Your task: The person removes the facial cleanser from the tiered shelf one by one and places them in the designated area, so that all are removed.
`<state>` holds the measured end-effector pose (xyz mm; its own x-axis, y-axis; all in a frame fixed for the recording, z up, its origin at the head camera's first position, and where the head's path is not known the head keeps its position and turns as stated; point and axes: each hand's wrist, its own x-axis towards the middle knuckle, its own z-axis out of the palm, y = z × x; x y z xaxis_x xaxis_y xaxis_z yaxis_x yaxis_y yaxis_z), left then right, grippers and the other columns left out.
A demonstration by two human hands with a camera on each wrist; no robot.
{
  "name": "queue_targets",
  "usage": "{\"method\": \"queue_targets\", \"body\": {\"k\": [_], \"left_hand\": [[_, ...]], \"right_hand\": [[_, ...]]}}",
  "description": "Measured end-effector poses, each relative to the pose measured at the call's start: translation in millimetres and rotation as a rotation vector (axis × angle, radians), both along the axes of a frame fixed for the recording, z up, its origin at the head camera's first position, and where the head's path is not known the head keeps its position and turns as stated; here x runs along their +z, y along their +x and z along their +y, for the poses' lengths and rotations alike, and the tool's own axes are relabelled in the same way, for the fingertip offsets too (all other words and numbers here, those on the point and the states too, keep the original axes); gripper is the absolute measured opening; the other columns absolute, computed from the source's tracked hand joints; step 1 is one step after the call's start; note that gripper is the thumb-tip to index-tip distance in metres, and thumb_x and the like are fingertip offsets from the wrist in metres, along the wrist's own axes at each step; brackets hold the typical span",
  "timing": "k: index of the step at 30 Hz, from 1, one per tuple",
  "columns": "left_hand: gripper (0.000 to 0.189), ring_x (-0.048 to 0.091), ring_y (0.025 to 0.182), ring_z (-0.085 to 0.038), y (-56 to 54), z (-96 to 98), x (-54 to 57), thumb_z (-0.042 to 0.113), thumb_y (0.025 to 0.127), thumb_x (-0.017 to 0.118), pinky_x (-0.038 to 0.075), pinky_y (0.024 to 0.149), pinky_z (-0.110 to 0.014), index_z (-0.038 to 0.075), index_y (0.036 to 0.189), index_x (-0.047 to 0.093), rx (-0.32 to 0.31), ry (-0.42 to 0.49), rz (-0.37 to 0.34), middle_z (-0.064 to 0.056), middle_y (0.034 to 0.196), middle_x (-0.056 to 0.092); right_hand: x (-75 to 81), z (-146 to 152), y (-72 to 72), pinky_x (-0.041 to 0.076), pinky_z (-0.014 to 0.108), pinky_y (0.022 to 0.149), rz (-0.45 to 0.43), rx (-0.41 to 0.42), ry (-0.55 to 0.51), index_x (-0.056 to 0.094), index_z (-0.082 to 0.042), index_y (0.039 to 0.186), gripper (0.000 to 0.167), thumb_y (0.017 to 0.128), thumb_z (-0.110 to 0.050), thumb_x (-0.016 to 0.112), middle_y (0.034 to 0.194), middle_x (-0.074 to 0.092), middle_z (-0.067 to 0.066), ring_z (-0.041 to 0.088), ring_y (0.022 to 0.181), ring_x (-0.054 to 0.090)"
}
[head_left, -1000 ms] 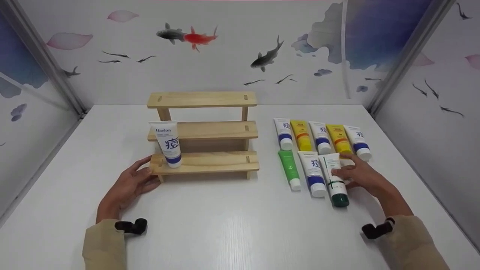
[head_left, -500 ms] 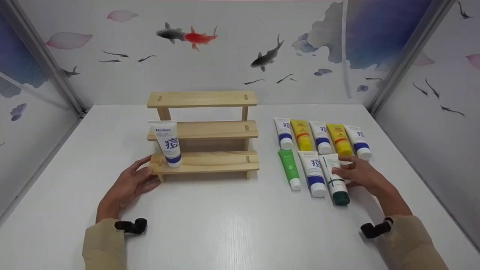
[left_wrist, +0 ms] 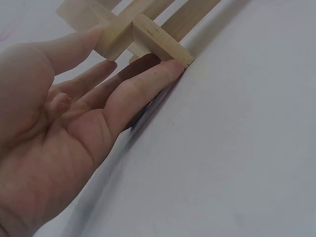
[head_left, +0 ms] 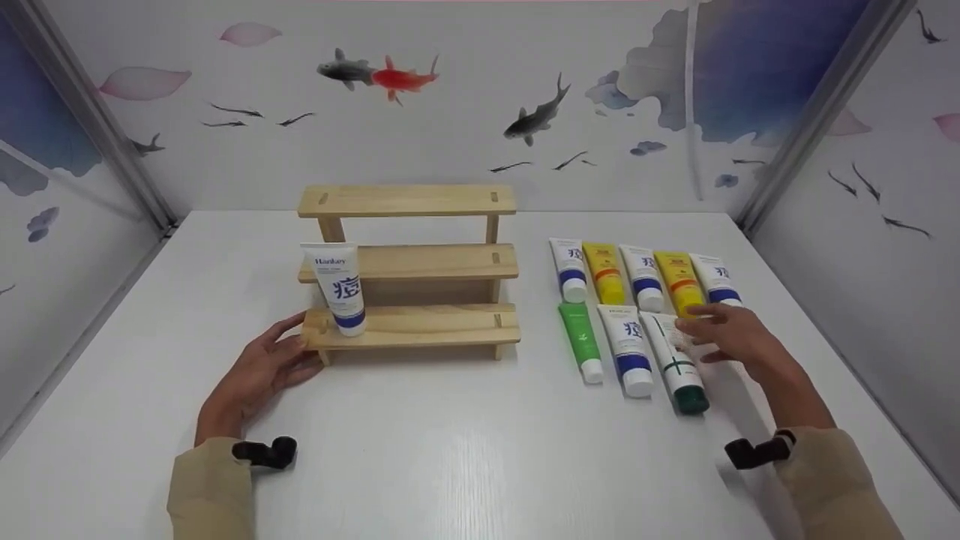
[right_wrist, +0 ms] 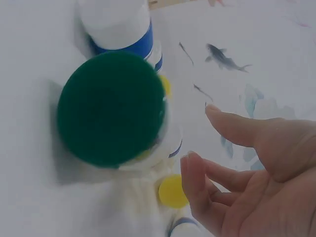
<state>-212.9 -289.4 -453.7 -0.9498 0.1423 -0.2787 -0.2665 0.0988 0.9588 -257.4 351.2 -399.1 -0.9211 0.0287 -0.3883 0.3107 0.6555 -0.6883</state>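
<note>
My left hand (head_left: 259, 373) holds the left end of a three-tier wooden rack (head_left: 420, 324). In the left wrist view, its thumb touches the board's end and a fingertip meets the leg's foot. A white squeeze tube with a blue band (head_left: 341, 292) stands cap-down on the lowest tier's left end. On the right, my right hand (head_left: 739, 337) hovers beside a white squeeze tube with a dark green cap (head_left: 675, 360), its fingers loosely bent. In the right wrist view, a gap shows between the fingers and that tube's green cap (right_wrist: 111, 108).
A green tube (head_left: 577, 337) and another blue-banded white tube (head_left: 626, 349) lie left of the green-capped one. Behind them is a row of white and yellow tubes (head_left: 602, 270). Printed walls (head_left: 450, 142) enclose the white table (head_left: 450, 450) at the back and sides.
My right hand has let go of the green-capped tube and shifted slightly right and up. That tube now lies more slanted, cap end to the right. The left hand keeps its place.
</note>
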Motion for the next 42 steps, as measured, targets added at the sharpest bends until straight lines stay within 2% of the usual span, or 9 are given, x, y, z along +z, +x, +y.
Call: {"method": "queue_targets", "body": {"k": [2, 5, 12, 17, 21, 28, 31, 37, 42], "left_hand": [[0.073, 0.050, 0.139, -0.030, 0.0, 0.0, -0.7, 0.038, 0.104, 0.053, 0.053, 0.105, -0.029, 0.024, 0.163, 0.011, 0.003, -0.003, -0.001, -0.021, 0.164, 0.027], [0.072, 0.052, 0.137, -0.029, 0.0, 0.5, -1.3, 0.037, 0.104, 0.052, 0.053, 0.105, -0.029, 0.024, 0.163, 0.012, 0.004, -0.012, 0.000, -0.022, 0.163, 0.029], [0.070, 0.042, 0.145, -0.037, -1.4, 1.9, -2.7, 0.037, 0.105, 0.051, 0.053, 0.104, -0.029, 0.026, 0.162, 0.013, 0.017, -0.003, -0.014, -0.018, 0.165, 0.025], [0.071, 0.042, 0.145, -0.036, -1.9, 2.1, -2.4, 0.038, 0.104, 0.052, 0.053, 0.105, -0.030, 0.026, 0.162, 0.013, 0.017, 0.003, -0.018, -0.017, 0.165, 0.025], [0.071, 0.042, 0.145, -0.036, -2.0, 1.5, -1.7, 0.038, 0.104, 0.052, 0.053, 0.105, -0.030, 0.027, 0.162, 0.013, 0.022, 0.007, -0.022, -0.016, 0.165, 0.026], [0.069, 0.040, 0.146, -0.037, -0.6, 1.3, -0.7, 0.037, 0.105, 0.050, 0.053, 0.106, -0.030, 0.026, 0.162, 0.013, 0.025, 0.006, -0.018, -0.017, 0.166, 0.024], [0.067, 0.039, 0.146, -0.037, -0.4, 1.7, -0.3, 0.033, 0.107, 0.048, 0.052, 0.106, -0.031, 0.025, 0.163, 0.012, 0.016, 0.016, -0.011, -0.018, 0.166, 0.023], [0.067, 0.040, 0.145, -0.036, -1.1, 1.6, 0.0, 0.031, 0.107, 0.047, 0.051, 0.107, -0.032, 0.023, 0.163, 0.011, 0.002, 0.031, 0.000, -0.020, 0.166, 0.021], [0.065, 0.048, 0.141, -0.030, -1.2, 0.0, -0.5, 0.030, 0.107, 0.047, 0.052, 0.106, -0.031, 0.024, 0.163, 0.013, 0.006, 0.022, -0.002, -0.020, 0.165, 0.024]], "right_hand": [[6.8, -8, 0.3, 0.059, 0.028, 0.092, 0.041, -0.004, -0.021, 0.027, -0.006, 0.158, 0.088, 0.095, -0.058, 0.058, 0.154, 0.035, 0.029, 0.042, 0.133, 0.048], [19.2, -23, 2.5, 0.060, 0.025, 0.091, 0.120, -0.005, -0.068, 0.031, -0.008, 0.157, 0.079, 0.097, -0.053, 0.058, 0.154, 0.038, 0.026, 0.040, 0.132, 0.050], [45.2, -67, 15.1, 0.059, 0.017, 0.087, 0.361, 0.044, -0.187, 0.047, -0.015, 0.149, 0.068, 0.095, -0.052, 0.063, 0.135, 0.053, 0.014, 0.015, 0.110, 0.064], [54.4, -102, 23.7, 0.053, 0.013, 0.098, 0.472, 0.145, -0.304, 0.050, -0.015, 0.145, 0.060, 0.095, -0.044, 0.066, 0.137, 0.058, 0.008, 0.016, 0.125, 0.060], [56.9, -128, 27.4, 0.049, 0.010, 0.100, 0.497, 0.215, -0.372, 0.050, -0.014, 0.144, 0.056, 0.096, -0.036, 0.068, 0.141, 0.057, 0.006, 0.020, 0.135, 0.054], [55.7, -170, 26.3, 0.051, 0.013, 0.101, 0.548, 0.294, -0.418, 0.049, -0.013, 0.145, 0.055, 0.095, -0.025, 0.070, 0.141, 0.057, 0.007, 0.022, 0.132, 0.055], [54.5, -188, 25.6, 0.050, 0.019, 0.106, 0.575, 0.330, -0.426, 0.048, -0.011, 0.145, 0.054, 0.096, -0.021, 0.069, 0.142, 0.057, 0.008, 0.022, 0.131, 0.056], [52.8, -220, 23.3, 0.048, 0.043, 0.114, 0.582, 0.406, -0.477, 0.048, -0.008, 0.146, 0.056, 0.095, -0.019, 0.070, 0.142, 0.057, 0.010, 0.027, 0.132, 0.055], [49.1, -242, 18.6, 0.051, 0.041, 0.111, 0.528, 0.459, -0.525, 0.046, -0.009, 0.147, 0.059, 0.095, -0.021, 0.069, 0.143, 0.056, 0.011, 0.030, 0.134, 0.055]]}}
